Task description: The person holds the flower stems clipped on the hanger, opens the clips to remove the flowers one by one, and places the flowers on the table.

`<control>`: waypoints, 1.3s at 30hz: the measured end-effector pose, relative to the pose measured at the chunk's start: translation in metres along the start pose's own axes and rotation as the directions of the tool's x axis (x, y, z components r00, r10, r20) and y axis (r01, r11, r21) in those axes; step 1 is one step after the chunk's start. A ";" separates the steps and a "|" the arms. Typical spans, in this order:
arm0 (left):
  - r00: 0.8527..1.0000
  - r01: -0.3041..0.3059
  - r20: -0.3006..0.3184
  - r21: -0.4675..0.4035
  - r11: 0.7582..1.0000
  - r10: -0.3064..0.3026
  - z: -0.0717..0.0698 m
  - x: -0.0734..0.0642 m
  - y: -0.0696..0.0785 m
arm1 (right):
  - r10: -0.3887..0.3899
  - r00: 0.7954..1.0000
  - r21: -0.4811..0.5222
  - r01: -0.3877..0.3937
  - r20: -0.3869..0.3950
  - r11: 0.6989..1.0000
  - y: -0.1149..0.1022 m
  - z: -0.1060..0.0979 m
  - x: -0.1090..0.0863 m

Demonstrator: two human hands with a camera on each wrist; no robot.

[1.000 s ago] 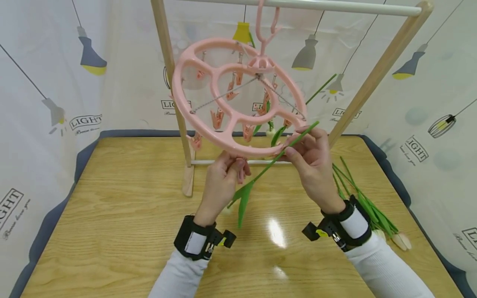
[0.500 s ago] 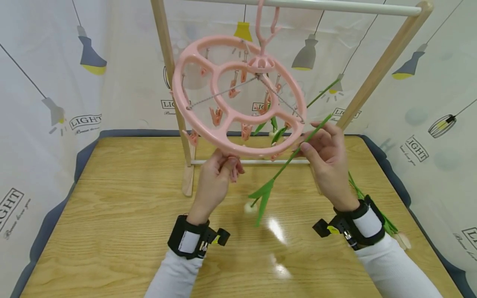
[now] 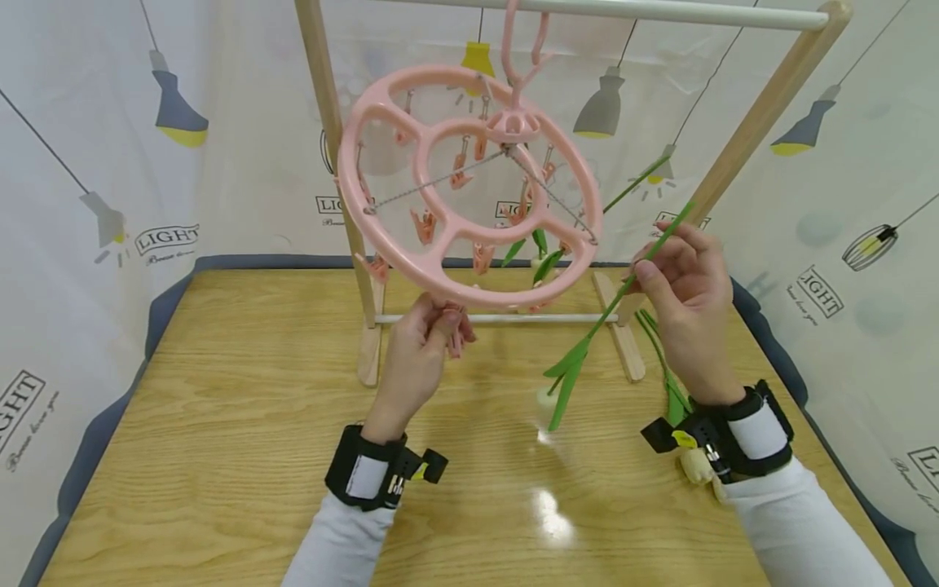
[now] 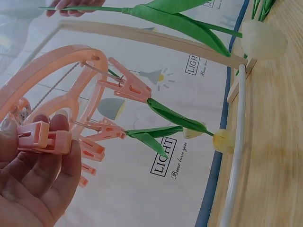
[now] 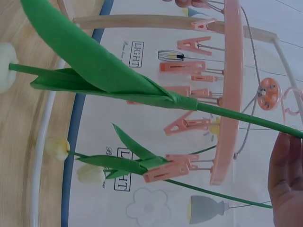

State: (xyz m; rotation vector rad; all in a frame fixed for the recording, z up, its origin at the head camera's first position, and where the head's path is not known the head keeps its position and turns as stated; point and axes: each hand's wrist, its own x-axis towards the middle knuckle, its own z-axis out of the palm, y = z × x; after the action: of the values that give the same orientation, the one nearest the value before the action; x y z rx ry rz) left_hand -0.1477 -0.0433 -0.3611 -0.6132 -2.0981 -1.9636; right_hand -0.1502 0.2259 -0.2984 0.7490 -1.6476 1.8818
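Observation:
At the near edge of the round pink clip hanger [image 3: 506, 297], my left hand [image 3: 412, 359] grips one of its hanging clothespins [image 4: 45, 138] between thumb and fingers. My right hand [image 3: 689, 306], out to the right of the hanger, pinches the green stem of an artificial tulip [image 5: 109, 80]. This tulip slants down to the left, its white flower [image 4: 264, 40] lowest and its leaves [image 3: 572, 371] just above. Behind, two other tulips hang flower-down from the hanger's clips, one with a yellowish flower [image 4: 223, 141] and one with a white flower [image 5: 91, 174].
The hanger hooks over the white top bar [image 3: 623, 9] of a wooden stand [image 3: 763, 122] on the table [image 3: 257, 424]. Several loose tulips [image 3: 695, 466] lie at the right, partly hidden by the right wrist. A printed cloth [image 3: 257, 163] encloses the back and sides.
My right hand has drawn the tulip away from the hanger's rim, to the right. My left hand has shifted slightly left, still gripping the clothespin, and the hanger has tilted a little.

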 end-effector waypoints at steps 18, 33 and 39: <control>0.999 -0.007 0.033 -0.047 0.999 0.009 -0.003 -0.003 -0.003 | 0.049 0.995 -0.225 -0.066 -0.082 0.972 -0.004 -0.045 0.010; 0.999 -0.031 0.016 -0.126 0.991 0.034 -0.005 -0.003 -0.005 | 0.037 0.981 -0.513 -0.132 -0.191 0.848 0.000 -0.083 0.021; 0.999 -0.025 0.018 -0.113 0.993 0.027 -0.007 -0.004 -0.006 | -0.013 0.970 -0.625 -0.146 -0.243 0.767 -0.002 -0.095 0.029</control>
State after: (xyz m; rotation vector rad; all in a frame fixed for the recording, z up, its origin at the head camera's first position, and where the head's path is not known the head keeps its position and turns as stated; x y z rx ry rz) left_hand -0.1477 -0.0505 -0.3672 -0.6798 -1.9899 -2.0811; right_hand -0.1760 0.3207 -0.2865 0.1684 -1.9948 1.2322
